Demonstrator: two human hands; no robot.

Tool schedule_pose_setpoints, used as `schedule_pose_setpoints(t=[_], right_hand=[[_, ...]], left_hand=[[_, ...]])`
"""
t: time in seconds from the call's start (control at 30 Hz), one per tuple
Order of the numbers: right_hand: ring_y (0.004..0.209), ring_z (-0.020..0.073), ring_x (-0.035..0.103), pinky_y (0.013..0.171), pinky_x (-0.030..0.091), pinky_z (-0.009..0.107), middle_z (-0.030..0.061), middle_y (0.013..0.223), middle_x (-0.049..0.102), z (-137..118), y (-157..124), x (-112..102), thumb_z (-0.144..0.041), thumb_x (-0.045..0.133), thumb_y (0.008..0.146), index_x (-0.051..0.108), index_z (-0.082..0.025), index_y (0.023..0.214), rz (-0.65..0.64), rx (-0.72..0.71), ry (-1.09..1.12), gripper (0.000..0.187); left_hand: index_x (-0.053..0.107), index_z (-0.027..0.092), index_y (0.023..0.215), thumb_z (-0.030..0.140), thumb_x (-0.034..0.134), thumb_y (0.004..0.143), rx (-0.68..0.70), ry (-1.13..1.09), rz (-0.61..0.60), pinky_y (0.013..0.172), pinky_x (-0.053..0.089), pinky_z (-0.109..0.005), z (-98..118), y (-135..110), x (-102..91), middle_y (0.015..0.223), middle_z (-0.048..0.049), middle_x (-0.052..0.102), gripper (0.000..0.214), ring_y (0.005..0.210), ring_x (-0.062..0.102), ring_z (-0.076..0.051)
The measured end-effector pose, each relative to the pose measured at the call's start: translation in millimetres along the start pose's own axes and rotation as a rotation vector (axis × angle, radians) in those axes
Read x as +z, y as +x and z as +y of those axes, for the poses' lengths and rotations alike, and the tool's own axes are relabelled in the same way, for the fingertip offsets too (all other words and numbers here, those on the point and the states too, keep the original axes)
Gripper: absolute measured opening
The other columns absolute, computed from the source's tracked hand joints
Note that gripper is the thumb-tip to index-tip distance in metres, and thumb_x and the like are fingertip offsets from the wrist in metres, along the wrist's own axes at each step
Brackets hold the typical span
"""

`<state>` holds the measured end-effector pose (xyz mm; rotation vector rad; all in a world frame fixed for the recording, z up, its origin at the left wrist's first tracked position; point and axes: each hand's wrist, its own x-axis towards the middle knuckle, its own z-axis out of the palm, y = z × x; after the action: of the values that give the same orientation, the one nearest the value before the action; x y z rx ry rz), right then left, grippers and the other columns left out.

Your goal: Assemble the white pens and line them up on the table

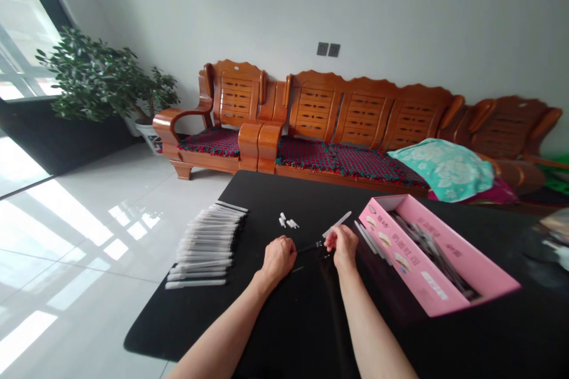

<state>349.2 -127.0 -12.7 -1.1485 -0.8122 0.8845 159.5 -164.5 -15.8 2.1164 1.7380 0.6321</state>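
Note:
My left hand (279, 257) is closed around a thin black stick (308, 247), probably a pen part, which points right toward my other hand. My right hand (343, 246) has its fingers bent together in a pinch at the stick's far end; what they hold is too small to make out. Just behind those fingers a translucent white pen barrel (340, 221) slants up to the right; whether it is touched cannot be seen. Beyond my left hand lie several small white pieces (288, 222). A long row of white pens with black ends (202, 246) lies at the left.
On the right of the black table (284, 331) stands an open pink box (411, 257) with dark sticks (427, 243) inside. White tubes (372, 243) lie along its near side. A wooden sofa (355, 112) and a potted plant (104, 77) are behind the table.

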Motion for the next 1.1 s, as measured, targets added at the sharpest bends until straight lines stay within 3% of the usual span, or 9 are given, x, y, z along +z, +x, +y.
schedule_pose_setpoints(t=[0.2, 0.3, 0.5, 1.1], right_hand=[[0.032, 0.0114, 0.052, 0.027, 0.034, 0.018, -0.0028, 0.046, 0.060, 14.3, 5.4, 9.2, -0.025, 0.064, 0.073, 0.057, -0.016, 0.065, 0.118, -0.073, 0.048, 0.013], [0.035, 0.0133, 0.056, 0.028, 0.039, 0.019, -0.0024, 0.049, 0.063, 16.5, 4.8, 12.5, -0.024, 0.064, 0.072, 0.058, -0.016, 0.071, 0.160, -0.130, 0.087, 0.010], [0.039, 0.0174, 0.061, 0.032, 0.046, 0.023, -0.0003, 0.050, 0.065, 12.6, 9.5, 11.9, -0.023, 0.064, 0.073, 0.059, -0.015, 0.077, 0.127, -0.139, 0.175, 0.010], [0.039, 0.0181, 0.062, 0.034, 0.048, 0.026, 0.0003, 0.050, 0.066, 6.4, 6.1, 12.8, -0.027, 0.064, 0.070, 0.057, -0.017, 0.075, 0.023, -0.006, 0.268, 0.013]], left_hand=[[0.071, 0.020, 0.075, 0.017, 0.059, 0.077, -0.036, -0.130, 0.041, 0.065, 0.039, -0.024, -11.2, 12.5, -8.2, 0.079, -0.0022, 0.070, 0.012, 0.074, 0.063, -0.017], [0.070, 0.020, 0.078, 0.019, 0.060, 0.080, 0.037, -0.262, 0.059, 0.064, 0.037, -0.023, -19.3, 19.9, -17.4, 0.074, 0.0000, 0.069, 0.011, 0.069, 0.060, -0.014], [0.068, 0.018, 0.081, 0.019, 0.060, 0.084, 0.141, -0.465, 0.080, 0.064, 0.038, -0.021, -27.5, 25.9, -21.7, 0.074, 0.0014, 0.068, 0.009, 0.064, 0.056, -0.012], [0.069, 0.018, 0.081, 0.019, 0.060, 0.083, 0.108, -0.423, 0.063, 0.066, 0.040, -0.023, -26.6, 29.7, -22.8, 0.075, 0.0002, 0.068, 0.009, 0.066, 0.057, -0.013]])
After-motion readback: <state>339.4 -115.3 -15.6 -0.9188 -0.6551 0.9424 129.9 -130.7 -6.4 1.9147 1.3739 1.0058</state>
